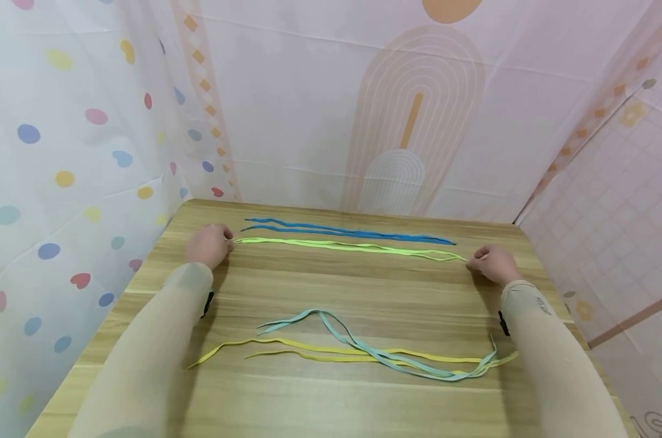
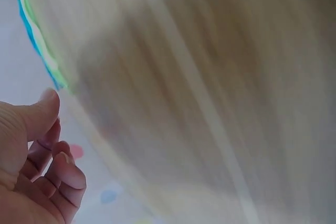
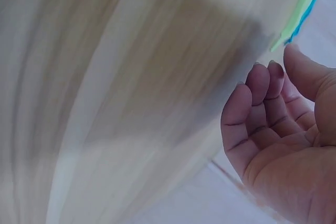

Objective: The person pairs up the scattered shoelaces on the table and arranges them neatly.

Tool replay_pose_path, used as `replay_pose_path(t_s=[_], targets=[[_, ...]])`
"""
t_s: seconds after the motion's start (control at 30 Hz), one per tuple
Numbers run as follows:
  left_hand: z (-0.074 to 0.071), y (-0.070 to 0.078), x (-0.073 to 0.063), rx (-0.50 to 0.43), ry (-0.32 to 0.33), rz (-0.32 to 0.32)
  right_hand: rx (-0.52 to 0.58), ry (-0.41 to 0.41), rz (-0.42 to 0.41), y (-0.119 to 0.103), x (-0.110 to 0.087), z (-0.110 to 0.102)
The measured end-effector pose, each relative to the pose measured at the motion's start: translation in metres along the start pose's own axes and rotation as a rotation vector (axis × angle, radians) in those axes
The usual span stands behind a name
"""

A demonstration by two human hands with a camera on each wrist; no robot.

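A pair of bright yellow-green shoelaces (image 1: 331, 245) lies stretched side to side across the wooden table. My left hand (image 1: 209, 245) pinches their left end with thumb and fingertips; in the left wrist view that hand (image 2: 39, 156) has its other fingers loosely curled. At the opposite end my right hand (image 1: 493, 263) pinches the tips, where the laces narrow together. The right wrist view shows this hand (image 3: 278, 114) with bent fingers and the thumb by the lace end. Just behind, nearly parallel, run blue shoelaces (image 1: 358, 233).
Closer to the front, light teal shoelaces (image 1: 344, 333) cross over yellow shoelaces (image 1: 303, 348) in loose curves. The wooden table (image 1: 336, 401) backs onto a patterned curtain (image 1: 287, 109), with more printed cloth at both sides.
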State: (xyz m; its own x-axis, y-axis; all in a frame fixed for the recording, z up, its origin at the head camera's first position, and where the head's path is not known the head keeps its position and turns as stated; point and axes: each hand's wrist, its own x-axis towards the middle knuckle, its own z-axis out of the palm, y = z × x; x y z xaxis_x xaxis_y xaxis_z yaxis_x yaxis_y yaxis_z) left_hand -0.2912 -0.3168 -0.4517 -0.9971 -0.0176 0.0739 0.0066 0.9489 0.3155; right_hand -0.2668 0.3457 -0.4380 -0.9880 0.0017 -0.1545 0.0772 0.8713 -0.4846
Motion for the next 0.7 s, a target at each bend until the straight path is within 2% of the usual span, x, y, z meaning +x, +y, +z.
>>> replay_pose_path(t_s=[0.2,0.33,0.43,0.57,0.7], targets=[[-0.020,-0.010,-0.017,-0.009,-0.007,0.094,0.018,0.005,-0.046,0.011,-0.016,-0.017],[-0.028,-0.007,-0.035,0.034,-0.040,0.173,0.054,0.000,-0.038,0.020,-0.033,-0.027],[-0.030,0.002,-0.052,0.070,-0.074,0.226,0.073,-0.004,-0.032,0.027,-0.048,-0.033],[-0.029,0.022,-0.075,0.061,-0.121,0.278,0.070,-0.001,-0.037,0.033,-0.067,-0.037],[-0.017,0.044,-0.097,0.045,-0.175,0.364,0.061,0.009,-0.052,0.036,-0.086,-0.038]])
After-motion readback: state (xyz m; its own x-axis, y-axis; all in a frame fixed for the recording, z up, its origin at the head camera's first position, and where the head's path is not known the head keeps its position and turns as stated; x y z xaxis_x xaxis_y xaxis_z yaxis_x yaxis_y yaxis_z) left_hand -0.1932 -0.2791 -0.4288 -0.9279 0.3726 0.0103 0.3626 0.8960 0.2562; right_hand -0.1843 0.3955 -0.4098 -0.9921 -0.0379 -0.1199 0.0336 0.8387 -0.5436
